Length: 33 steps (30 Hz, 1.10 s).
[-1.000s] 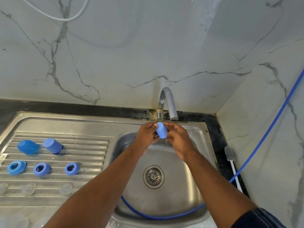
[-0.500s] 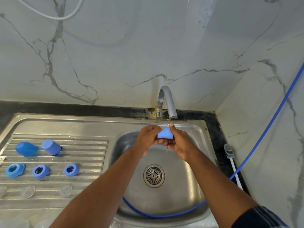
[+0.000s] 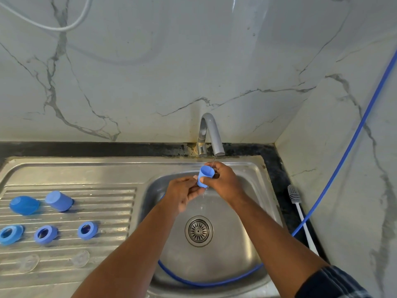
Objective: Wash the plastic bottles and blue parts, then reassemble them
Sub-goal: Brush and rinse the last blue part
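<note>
A small blue cap (image 3: 205,175) is held upright, mouth up, under a thin stream from the grey tap (image 3: 211,134), above the steel sink (image 3: 240,214). My right hand (image 3: 223,181) grips the cap with thumb in front and fingers behind. My left hand (image 3: 182,193) is just left of it, fingertips touching its lower side. On the ribbed drainboard (image 3: 107,203) at left lie two more blue caps (image 3: 59,201) (image 3: 24,204) and three blue rings (image 3: 87,230) (image 3: 45,234) (image 3: 9,234). Clear teats (image 3: 80,258) (image 3: 29,263) lie in front of them.
A blue hose (image 3: 348,147) runs down from the upper right and loops through the sink bowl. A white bottle brush (image 3: 300,216) lies on the dark counter right of the sink. The drain strainer (image 3: 199,231) sits mid-bowl. Marble walls close the back and right.
The cap was turned between both hands and now stands mouth up under the stream. My right hand has taken the main grip, and my left has slid lower and leftward.
</note>
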Each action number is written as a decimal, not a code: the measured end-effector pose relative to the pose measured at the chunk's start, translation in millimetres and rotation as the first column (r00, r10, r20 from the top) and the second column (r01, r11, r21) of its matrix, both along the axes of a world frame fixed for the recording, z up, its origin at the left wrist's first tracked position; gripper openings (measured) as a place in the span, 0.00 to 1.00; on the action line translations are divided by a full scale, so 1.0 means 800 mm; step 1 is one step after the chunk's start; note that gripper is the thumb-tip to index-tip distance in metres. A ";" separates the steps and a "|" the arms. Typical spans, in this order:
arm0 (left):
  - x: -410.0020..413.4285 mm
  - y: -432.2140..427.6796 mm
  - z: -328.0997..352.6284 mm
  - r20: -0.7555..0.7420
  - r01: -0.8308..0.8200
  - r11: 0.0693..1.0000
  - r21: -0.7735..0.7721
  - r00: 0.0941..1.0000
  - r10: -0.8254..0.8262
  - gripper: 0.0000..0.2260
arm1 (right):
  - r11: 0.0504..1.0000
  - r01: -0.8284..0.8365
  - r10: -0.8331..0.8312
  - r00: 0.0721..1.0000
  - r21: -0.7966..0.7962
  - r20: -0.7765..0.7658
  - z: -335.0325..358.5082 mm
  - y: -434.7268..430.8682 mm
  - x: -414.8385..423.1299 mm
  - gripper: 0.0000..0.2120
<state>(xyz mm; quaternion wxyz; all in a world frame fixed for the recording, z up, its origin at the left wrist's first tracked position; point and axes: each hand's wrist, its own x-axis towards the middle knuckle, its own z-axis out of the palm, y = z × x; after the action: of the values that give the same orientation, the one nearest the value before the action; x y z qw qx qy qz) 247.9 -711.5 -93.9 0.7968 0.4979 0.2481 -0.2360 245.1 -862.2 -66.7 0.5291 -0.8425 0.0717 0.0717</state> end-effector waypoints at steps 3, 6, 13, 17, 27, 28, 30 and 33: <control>-0.003 0.009 -0.007 -0.015 0.006 0.997 0.082 1.000 -0.005 0.06 | 0.996 -0.030 0.030 1.000 -0.083 -0.007 0.006 0.004 -0.002 0.18; -0.002 0.012 -0.014 0.006 -0.011 0.992 0.124 1.000 0.010 0.07 | 0.994 0.030 -0.022 0.997 -0.106 0.078 0.018 0.010 -0.002 0.18; 0.001 0.018 -0.019 0.053 -0.047 0.960 0.275 0.998 0.033 0.12 | 0.978 0.020 -0.002 0.996 -0.207 0.088 0.009 0.028 -0.014 0.18; 0.005 0.027 -0.023 0.047 -0.036 0.951 0.306 0.999 0.022 0.14 | 0.979 0.181 -0.157 0.963 -0.096 0.221 0.017 0.024 -0.011 0.14; 0.006 0.029 -0.012 0.082 -0.045 0.974 0.222 0.996 0.027 0.06 | 0.974 0.169 -0.144 0.976 -0.149 0.166 0.003 0.024 -0.028 0.16; 0.007 0.030 -0.008 0.071 -0.064 0.978 0.198 0.996 0.051 0.05 | 0.972 0.190 -0.164 0.971 -0.139 0.174 0.002 0.024 -0.028 0.16; 0.012 0.031 -0.005 0.075 -0.064 0.977 0.206 0.996 0.049 0.06 | 0.966 0.241 -0.213 0.947 -0.091 0.242 0.007 0.024 -0.027 0.17; 0.012 0.032 -0.005 0.085 -0.043 0.966 0.256 0.996 0.022 0.08 | 0.980 0.165 -0.145 0.976 -0.114 0.163 0.010 0.028 -0.029 0.20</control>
<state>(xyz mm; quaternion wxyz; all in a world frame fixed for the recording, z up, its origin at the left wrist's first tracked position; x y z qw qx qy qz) 257.6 -685.7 -97.5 0.7385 0.6024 0.2521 -0.1680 222.3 -839.4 -58.8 0.4824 -0.8692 0.1008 -0.0396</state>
